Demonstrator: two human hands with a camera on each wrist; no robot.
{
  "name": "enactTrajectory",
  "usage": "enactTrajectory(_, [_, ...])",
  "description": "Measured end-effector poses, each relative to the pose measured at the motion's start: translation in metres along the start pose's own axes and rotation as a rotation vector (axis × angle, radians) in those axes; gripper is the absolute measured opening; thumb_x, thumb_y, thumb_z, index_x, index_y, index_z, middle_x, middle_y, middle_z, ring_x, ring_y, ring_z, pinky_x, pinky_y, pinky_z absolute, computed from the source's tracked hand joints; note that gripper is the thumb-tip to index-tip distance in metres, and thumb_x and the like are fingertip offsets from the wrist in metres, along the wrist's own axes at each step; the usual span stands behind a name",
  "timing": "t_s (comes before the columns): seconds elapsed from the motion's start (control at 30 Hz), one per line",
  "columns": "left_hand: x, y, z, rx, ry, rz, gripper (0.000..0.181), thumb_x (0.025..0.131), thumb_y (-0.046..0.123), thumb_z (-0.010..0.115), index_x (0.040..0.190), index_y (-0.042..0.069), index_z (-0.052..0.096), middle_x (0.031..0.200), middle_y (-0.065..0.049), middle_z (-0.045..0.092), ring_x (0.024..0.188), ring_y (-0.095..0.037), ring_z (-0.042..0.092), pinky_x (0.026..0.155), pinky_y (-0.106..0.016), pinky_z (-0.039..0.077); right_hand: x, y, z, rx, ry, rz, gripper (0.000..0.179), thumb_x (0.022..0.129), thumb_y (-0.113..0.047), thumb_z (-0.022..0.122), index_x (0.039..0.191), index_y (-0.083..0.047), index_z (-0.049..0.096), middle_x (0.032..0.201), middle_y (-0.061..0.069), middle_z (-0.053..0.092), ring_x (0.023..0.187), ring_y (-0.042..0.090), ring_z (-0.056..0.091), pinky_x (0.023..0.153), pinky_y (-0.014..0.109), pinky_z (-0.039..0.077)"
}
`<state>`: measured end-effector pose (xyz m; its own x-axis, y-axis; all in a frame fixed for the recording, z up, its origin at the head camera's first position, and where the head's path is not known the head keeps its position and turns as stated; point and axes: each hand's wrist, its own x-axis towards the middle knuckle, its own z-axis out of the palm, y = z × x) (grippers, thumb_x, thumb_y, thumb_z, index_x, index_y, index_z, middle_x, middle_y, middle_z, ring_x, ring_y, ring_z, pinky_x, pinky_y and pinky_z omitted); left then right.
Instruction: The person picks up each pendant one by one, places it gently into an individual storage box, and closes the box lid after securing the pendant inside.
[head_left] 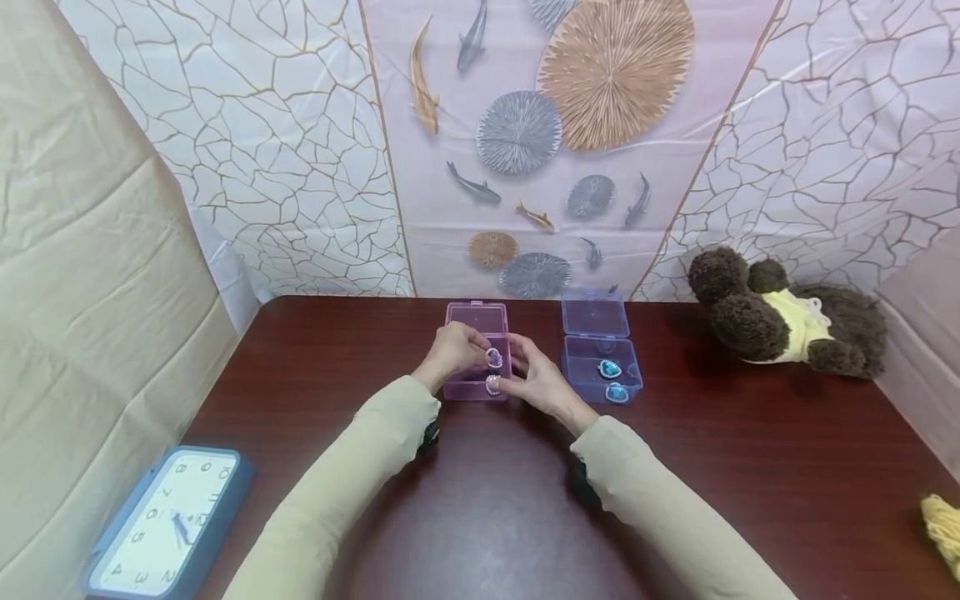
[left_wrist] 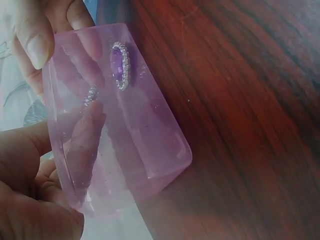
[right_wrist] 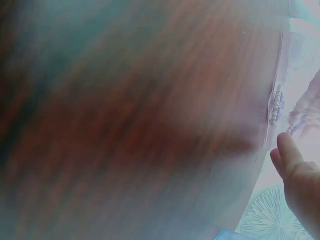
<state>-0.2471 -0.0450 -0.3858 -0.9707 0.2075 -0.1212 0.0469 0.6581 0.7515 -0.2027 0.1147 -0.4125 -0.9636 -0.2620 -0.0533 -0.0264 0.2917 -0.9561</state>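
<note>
A pink see-through plastic box (head_left: 463,390) stands on the table with its lid (head_left: 477,315) tipped open behind it. Over the box, my left hand (head_left: 453,350) pinches a purple gem (head_left: 493,357) edged with small clear stones. Its fingers (left_wrist: 85,145) show through the box wall in the left wrist view. A second purple gem (left_wrist: 118,67) lies inside, near the right end. My right hand (head_left: 546,382) holds the box at its right side, thumb at the front corner. In the right wrist view, that hand (right_wrist: 302,185) is only partly seen, and the picture is blurred.
To the right stands a blue see-through box (head_left: 581,385), lid open, holding two blue gems (head_left: 610,368). A brown plush toy (head_left: 802,329) lies at the back right. A blue-framed clock (head_left: 161,525) is at the front left, yellow yarn (head_left: 941,529) at the right edge.
</note>
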Motion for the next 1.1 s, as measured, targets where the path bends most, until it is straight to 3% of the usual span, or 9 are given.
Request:
enactTrajectory(0.2, [0.002, 0.003, 0.003, 0.123, 0.010, 0.026, 0.015, 0.073, 0.004, 0.075, 0.087, 0.004, 0.075, 0.084, -0.005, 0.073, 0.092, -0.021, 0.062, 0.085, -0.033, 0.049, 0.001, 0.002, 0.000, 0.014, -0.002, -0.010, 0.080, 0.080, -0.004, 0.073, 0.144, -0.003, 0.026, 0.144, 0.025, 0.034, 0.134, 0.039, 0.036, 0.105, 0.044, 0.037])
enactTrajectory(0.57, [0.004, 0.002, 0.012, 0.306, 0.057, 0.073, 0.014, 0.074, 0.005, 0.074, 0.088, 0.007, 0.076, 0.091, -0.007, 0.073, 0.088, -0.024, 0.065, 0.080, -0.036, 0.052, 0.000, 0.004, 0.001, 0.023, 0.002, -0.068, 0.077, 0.080, 0.001, 0.071, 0.142, 0.002, 0.026, 0.140, 0.030, 0.037, 0.130, 0.042, 0.039, 0.106, 0.047, 0.036])
enactTrajectory(0.83, [0.002, 0.000, 0.014, 0.368, 0.079, 0.096, 0.010, 0.077, 0.007, 0.074, 0.086, 0.008, 0.076, 0.091, -0.006, 0.073, 0.085, -0.024, 0.066, 0.076, -0.037, 0.054, -0.001, 0.005, 0.003, 0.012, 0.009, -0.064, 0.078, 0.079, 0.000, 0.072, 0.142, 0.002, 0.027, 0.140, 0.029, 0.038, 0.130, 0.042, 0.039, 0.106, 0.046, 0.035])
enactTrajectory(0.97, [0.002, 0.001, 0.004, 0.311, 0.078, 0.103, 0.011, 0.078, 0.010, 0.074, 0.089, 0.010, 0.076, 0.092, -0.005, 0.073, 0.089, -0.024, 0.067, 0.080, -0.035, 0.053, -0.001, 0.005, 0.003, 0.020, 0.004, -0.061, 0.078, 0.079, -0.001, 0.072, 0.142, 0.001, 0.027, 0.142, 0.028, 0.037, 0.131, 0.041, 0.038, 0.106, 0.045, 0.035])
enactTrajectory(1.1, [0.006, 0.001, -0.019, 0.027, 0.096, 0.026, 0.012, 0.080, 0.012, 0.073, 0.092, 0.009, 0.074, 0.086, -0.008, 0.073, 0.084, -0.024, 0.069, 0.079, -0.035, 0.055, 0.000, 0.004, 0.002, 0.024, 0.008, -0.060, 0.078, 0.080, 0.000, 0.072, 0.143, 0.001, 0.027, 0.141, 0.028, 0.037, 0.132, 0.041, 0.037, 0.107, 0.046, 0.034])
